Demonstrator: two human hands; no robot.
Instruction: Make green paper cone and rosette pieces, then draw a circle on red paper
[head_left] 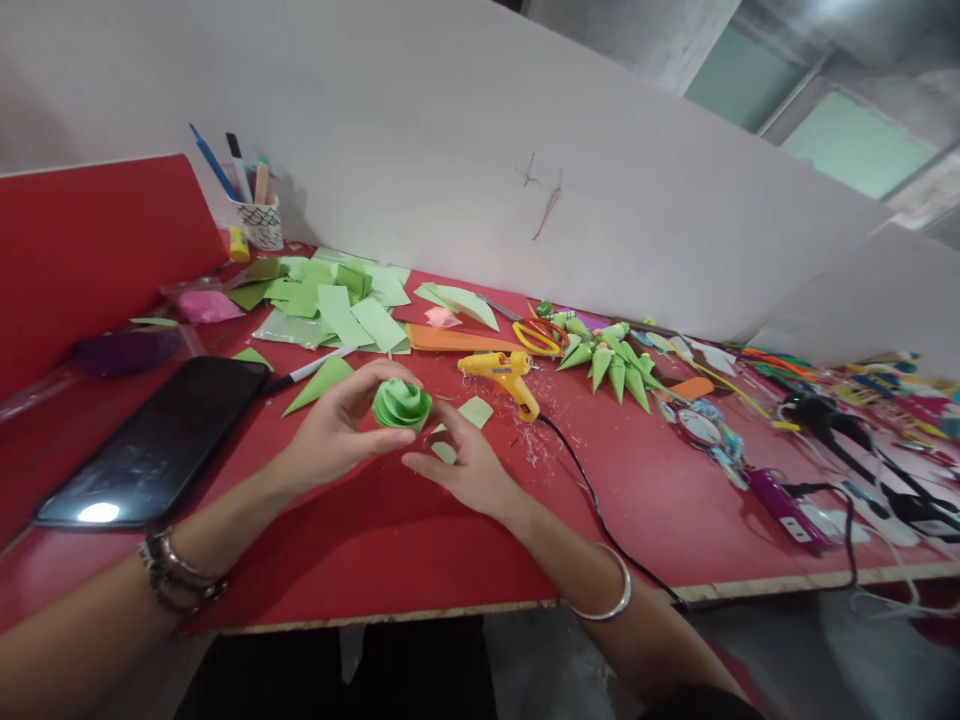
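Note:
A green rolled paper rose (pixel 402 405) is held above the red table in front of me. My left hand (pixel 349 420) grips it from the left, fingers behind and thumb in front. My right hand (pixel 469 460) is at its right side, fingers curved with a gap between thumb and fingers; its fingertips are close to the rose, and whether they touch it I cannot tell. Just beyond lie pale green paper pieces (pixel 475 410) and a yellow hot glue gun (pixel 504 375) with a black cord. A pointed green paper piece (pixel 319 385) rests behind my left hand.
A black phone (pixel 161 440) lies at left, a marker (pixel 309 370) beside it. Green paper sheets (pixel 341 310), scissors (pixel 536 335) and green paper cones (pixel 611 365) line the back. A pen cup (pixel 260 222) stands at the wall. A purple power strip (pixel 787 510) and cables are at right.

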